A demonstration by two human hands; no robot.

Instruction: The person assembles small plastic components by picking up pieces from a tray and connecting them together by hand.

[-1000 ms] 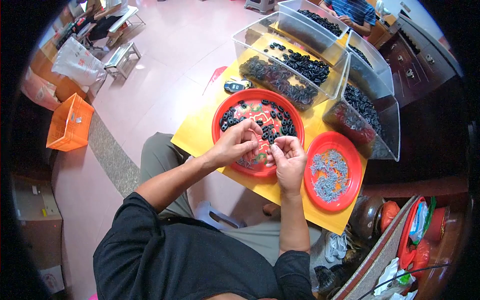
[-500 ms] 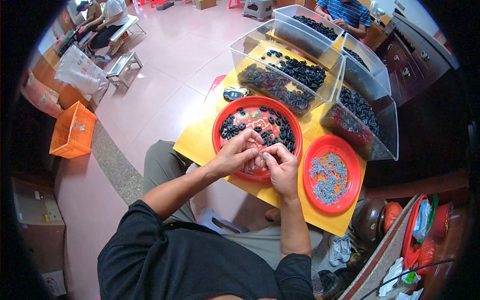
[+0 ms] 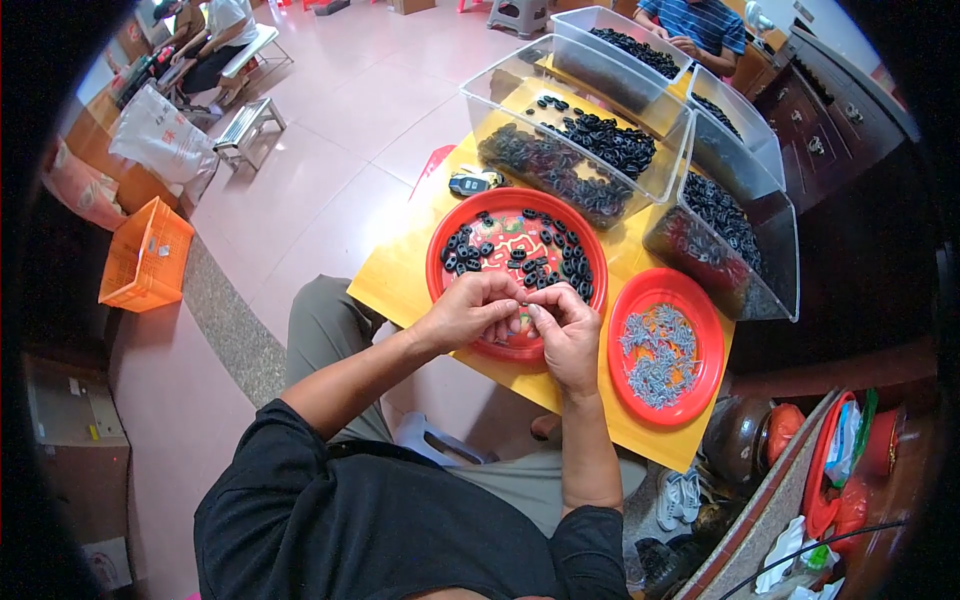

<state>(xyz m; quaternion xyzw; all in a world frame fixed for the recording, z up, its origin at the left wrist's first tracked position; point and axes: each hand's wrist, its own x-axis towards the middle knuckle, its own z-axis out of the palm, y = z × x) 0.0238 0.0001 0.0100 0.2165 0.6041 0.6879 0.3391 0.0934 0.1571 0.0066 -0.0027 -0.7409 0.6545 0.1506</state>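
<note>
Two hands meet over the near rim of the big red plate (image 3: 440, 262) at the middle of the frame. Far to the left of the picture an orange crate (image 3: 145, 256) sits on the floor, and above it, at upper left, a small metal stool (image 3: 246, 130) stands beside a white bag (image 3: 160, 140). Moving right, your left hand (image 3: 468, 312) curls over the plate's lower edge, its fingers (image 3: 507, 300) bent in and pinched against those of the other hand; something small seems held between them, but it is too tiny to tell what. Your right hand (image 3: 565, 325) touches it from the right, fingers (image 3: 540, 312) likewise drawn together at the tips. Just above both hands, black rings (image 3: 560, 262) lie scattered across the plate, thickest along its upper and right side. The plate rests on the yellow worktop (image 3: 395, 285), with a dark key fob (image 3: 470, 184) near its upper left. Behind the plate a clear bin (image 3: 500, 95) holds more black rings. To the lower right, a smaller red plate (image 3: 625, 310) carries a heap of small grey metal pieces (image 3: 660, 355). Above that, another clear bin (image 3: 785, 260) leans with dark rings inside. At the top right, another person in a striped shirt (image 3: 705, 18) sits behind a further bin.
</note>
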